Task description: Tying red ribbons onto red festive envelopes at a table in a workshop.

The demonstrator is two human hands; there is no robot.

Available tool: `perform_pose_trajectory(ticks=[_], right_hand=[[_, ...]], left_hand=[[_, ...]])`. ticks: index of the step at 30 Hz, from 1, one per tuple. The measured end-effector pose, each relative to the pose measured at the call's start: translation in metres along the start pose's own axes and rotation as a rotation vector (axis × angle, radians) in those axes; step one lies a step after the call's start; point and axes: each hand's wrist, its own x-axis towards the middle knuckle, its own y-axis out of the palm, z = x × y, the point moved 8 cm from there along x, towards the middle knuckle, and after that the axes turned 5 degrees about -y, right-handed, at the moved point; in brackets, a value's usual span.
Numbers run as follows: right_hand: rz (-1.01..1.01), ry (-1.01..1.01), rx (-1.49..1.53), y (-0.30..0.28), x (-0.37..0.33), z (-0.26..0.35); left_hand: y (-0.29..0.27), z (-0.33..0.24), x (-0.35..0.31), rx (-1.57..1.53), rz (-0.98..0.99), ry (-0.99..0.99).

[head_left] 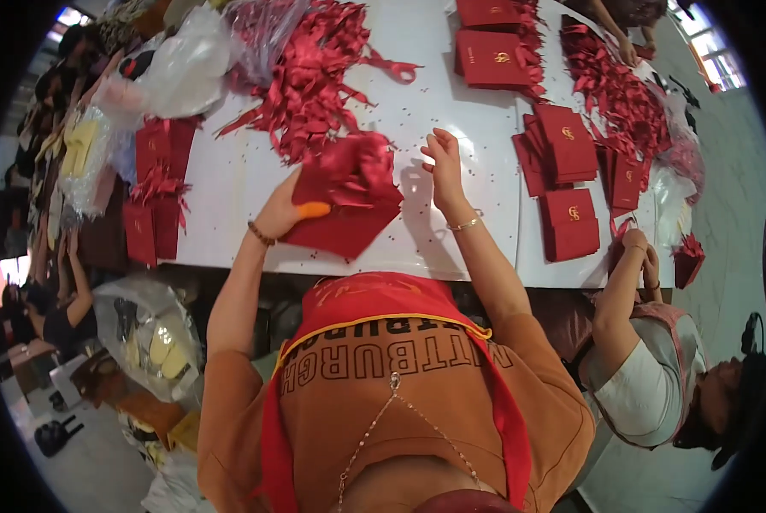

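My left hand is closed on the left side of a red paper gift bag, just above the table's near edge. An orange finger cover sits on its thumb. Shiny red ribbon bunches over the top of the bag. To the right of the bag, my right hand is raised over the white table with its fingers apart and nothing in them. A big heap of loose red ribbons lies just beyond the bag.
Stacks of red bags with gold print lie to the right, and more bags to the left. Clear plastic bags stand at far left. A co-worker's hand works at the right corner. Small dark specks dot the tabletop.
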Motion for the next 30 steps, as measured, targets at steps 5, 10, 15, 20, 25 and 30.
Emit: perform_pose_trajectory(ticks=[5,10,15,20,25,30], right_hand=[[0.181,-0.492,-0.125,0.033,-0.052,0.047],[0.477,-0.466,-0.137,0.102,-0.076,0.019],[0.587,-0.596,-0.039,0.092,-0.071,0.025],[0.712,-0.526,-0.319,0.098,-0.059,0.011],[0.751,-0.557,-0.44,0.101,-0.056,0.003],[0.699,-0.759,-0.661,0.103,-0.058,0.012]], left_hand=[[0.004,-0.039,0.011,0.892,-0.097,-0.046],[0.04,-0.036,0.01,1.222,-0.108,0.084],[0.034,-0.032,0.013,1.109,-0.097,0.07],[0.037,-0.031,0.01,1.071,-0.091,0.109],[0.008,-0.04,-0.003,0.694,0.121,0.059],[-0.038,0.054,-0.033,-0.451,-0.368,0.06]])
